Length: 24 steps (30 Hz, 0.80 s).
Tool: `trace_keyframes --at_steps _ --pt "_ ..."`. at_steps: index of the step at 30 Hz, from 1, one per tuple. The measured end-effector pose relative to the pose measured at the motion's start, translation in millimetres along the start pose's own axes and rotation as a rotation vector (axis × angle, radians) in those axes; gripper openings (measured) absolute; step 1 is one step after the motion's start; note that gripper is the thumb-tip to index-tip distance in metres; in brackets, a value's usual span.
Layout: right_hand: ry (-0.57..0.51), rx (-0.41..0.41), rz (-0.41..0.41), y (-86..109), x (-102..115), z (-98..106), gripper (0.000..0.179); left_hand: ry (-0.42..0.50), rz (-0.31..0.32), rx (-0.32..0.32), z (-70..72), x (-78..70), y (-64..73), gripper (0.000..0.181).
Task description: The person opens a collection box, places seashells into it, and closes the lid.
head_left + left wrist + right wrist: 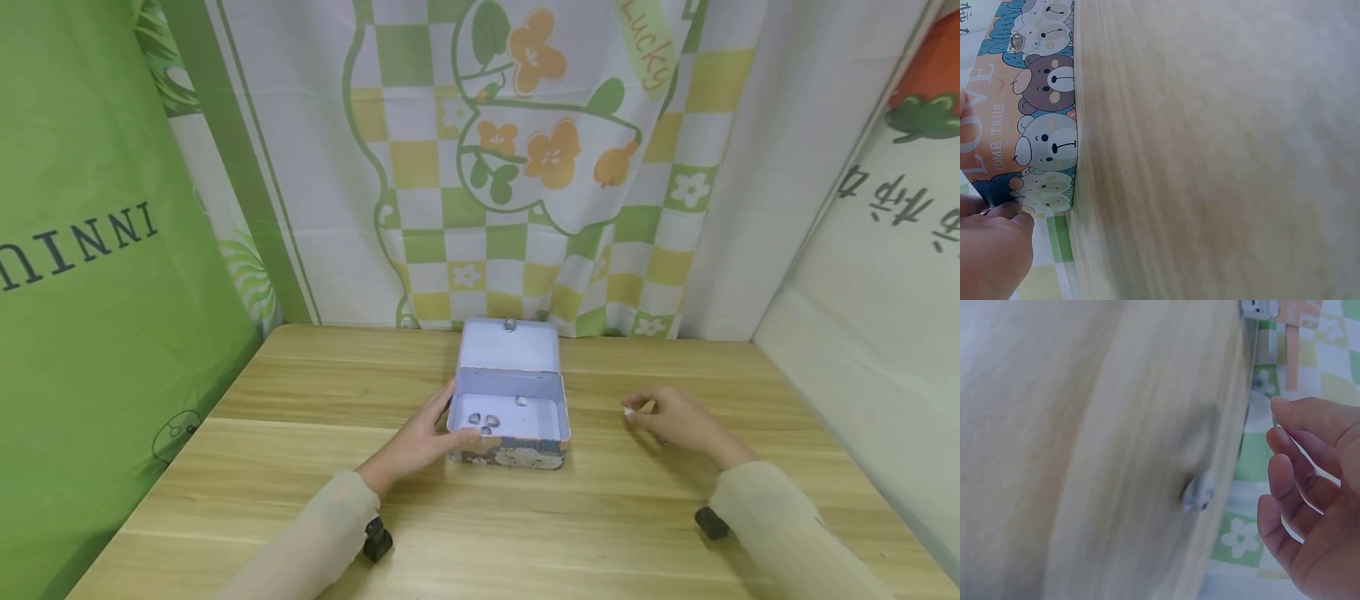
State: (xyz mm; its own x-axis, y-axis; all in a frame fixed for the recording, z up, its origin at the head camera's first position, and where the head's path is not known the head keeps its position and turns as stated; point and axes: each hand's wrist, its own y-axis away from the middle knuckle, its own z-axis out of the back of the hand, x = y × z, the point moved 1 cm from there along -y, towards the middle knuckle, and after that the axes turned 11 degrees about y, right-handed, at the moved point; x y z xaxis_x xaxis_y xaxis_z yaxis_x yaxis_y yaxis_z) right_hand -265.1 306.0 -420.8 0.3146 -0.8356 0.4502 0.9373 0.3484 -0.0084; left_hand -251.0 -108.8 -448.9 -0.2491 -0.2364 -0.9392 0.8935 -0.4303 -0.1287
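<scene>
An open tin box (510, 454) with cartoon bears on its outside stands on the table, hinged lid tipped back. Inside it lie several small silver-edged pieces (492, 421). My left hand (420, 437) grips the box at its left side, thumb over the front rim. The bear pattern on the tin box (1047, 140) shows close up in the left wrist view. To the right of the box, my right hand (678, 421) pinches a small whitish thin piece (1275, 419) between thumb and index finger; its kind is hard to see. Below that hand another small silvery-white piece (1199, 492) lies on the table.
The wooden table (315, 375) reaches back to a checked, flowered curtain (525, 250). A green cloth (97, 333) hangs at the left and a white printed cloth (870, 333) at the right. A thin dark cable (161, 433) is beside the table's left edge.
</scene>
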Motion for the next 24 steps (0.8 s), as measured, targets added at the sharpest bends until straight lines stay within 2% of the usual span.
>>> trace_keyframes --at_steps 7,15,24 --pt "0.061 -0.039 0.03 -4.5 22.9 7.1 0.029 -0.007 0.007 -0.009 0.5 0.0 0.7 0.1" --pt "0.145 -0.114 0.132 -14.4 54.4 10.1 0.021 -0.007 0.006 -0.007 0.3 -0.3 1.2 0.099" --pt "0.131 -0.173 0.236 -25.6 88.0 4.2 0.017 0.004 0.019 -0.012 -1.4 -1.7 1.4 0.098"
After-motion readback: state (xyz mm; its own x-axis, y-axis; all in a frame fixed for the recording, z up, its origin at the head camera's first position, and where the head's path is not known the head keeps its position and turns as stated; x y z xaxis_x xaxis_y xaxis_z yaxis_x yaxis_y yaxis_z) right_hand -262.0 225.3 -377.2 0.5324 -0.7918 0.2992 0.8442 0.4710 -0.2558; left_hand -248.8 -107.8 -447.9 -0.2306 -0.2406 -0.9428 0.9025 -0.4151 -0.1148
